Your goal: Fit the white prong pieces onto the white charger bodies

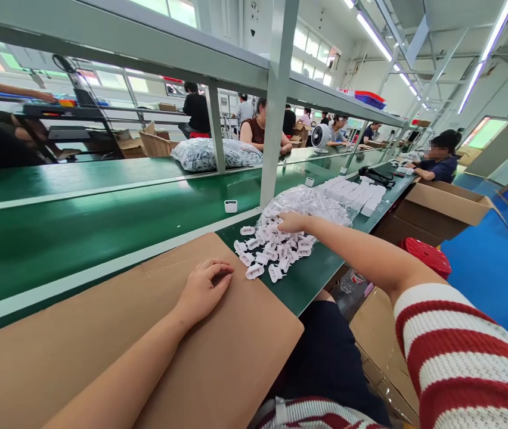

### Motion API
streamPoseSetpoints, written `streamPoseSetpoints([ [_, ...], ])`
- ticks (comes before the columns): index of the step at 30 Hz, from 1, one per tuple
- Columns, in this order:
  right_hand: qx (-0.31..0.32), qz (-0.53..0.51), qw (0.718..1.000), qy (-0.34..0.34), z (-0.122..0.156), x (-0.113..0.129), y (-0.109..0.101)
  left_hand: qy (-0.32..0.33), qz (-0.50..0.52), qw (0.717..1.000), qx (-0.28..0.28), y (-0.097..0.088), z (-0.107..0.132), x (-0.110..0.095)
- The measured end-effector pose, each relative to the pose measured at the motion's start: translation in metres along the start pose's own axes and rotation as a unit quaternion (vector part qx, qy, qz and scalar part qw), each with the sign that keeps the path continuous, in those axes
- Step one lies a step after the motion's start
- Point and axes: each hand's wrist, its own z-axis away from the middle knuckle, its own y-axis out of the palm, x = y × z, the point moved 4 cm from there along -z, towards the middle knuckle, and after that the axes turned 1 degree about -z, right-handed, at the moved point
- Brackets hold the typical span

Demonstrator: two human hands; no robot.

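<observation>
My left hand [203,290] rests on a flat brown cardboard sheet [115,333]. Its fingers bend loosely, with a gap between thumb and forefinger and nothing held. Farther out, my right hand [293,222] reaches into a heap of small white plastic parts [276,250], oval pieces with thin prongs or stems. The right fingers are curled down at the heap, and their tips are hidden, so what they grip cannot be made out. Right behind that hand lies a clear plastic bag [312,201], with parts spilling from its near side onto the green tabletop.
White pieces stand in rows [355,192] beyond the bag. A single white housing [231,206] sits on the green belt [102,220]. A grey post [275,107] rises beside the heap. To the right are an open carton [446,205] and a red stool [426,256]. A co-worker [442,158] sits farther along.
</observation>
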Motion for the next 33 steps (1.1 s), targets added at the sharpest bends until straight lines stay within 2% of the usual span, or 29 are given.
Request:
streamPoseSetpoints([
  [6,0.038,0.035,0.997,-0.060,0.031,0.030,-0.004,-0.002,-0.002,1.000,-0.007,0.000,0.000,0.001],
  [11,-0.023,0.077,0.992,-0.101,0.048,0.074,0.009,-0.005,0.001,1.000,-0.002,0.000,0.000,0.000],
  [13,-0.042,0.085,0.988,-0.120,0.045,0.093,0.020,-0.006,-0.001,1.000,0.001,-0.001,0.000,-0.001],
  [17,-0.035,0.083,0.989,-0.121,0.026,0.120,0.042,-0.003,0.001,1.000,0.006,-0.003,0.001,-0.003],
  [20,-0.037,0.071,0.990,-0.118,0.012,0.128,0.050,-0.006,0.008,1.000,0.004,-0.003,0.001,-0.004],
  [24,-0.054,0.038,0.989,-0.130,0.006,0.130,0.047,-0.022,0.032,0.999,-0.002,-0.002,0.001,-0.004],
  [26,-0.080,0.024,0.986,-0.144,0.010,0.133,0.042,-0.041,0.050,0.997,-0.034,-0.004,0.001,-0.002],
  [28,-0.110,0.013,0.981,-0.160,0.018,0.139,0.036,-0.071,0.060,0.991,-0.101,-0.011,0.002,0.003],
  [31,-0.135,-0.001,0.972,-0.190,0.039,0.150,0.034,-0.123,0.064,0.967,-0.213,-0.024,0.004,0.016],
  [33,-0.139,-0.008,0.964,-0.229,0.055,0.159,0.040,-0.167,0.088,0.948,-0.255,-0.029,0.005,0.026],
])
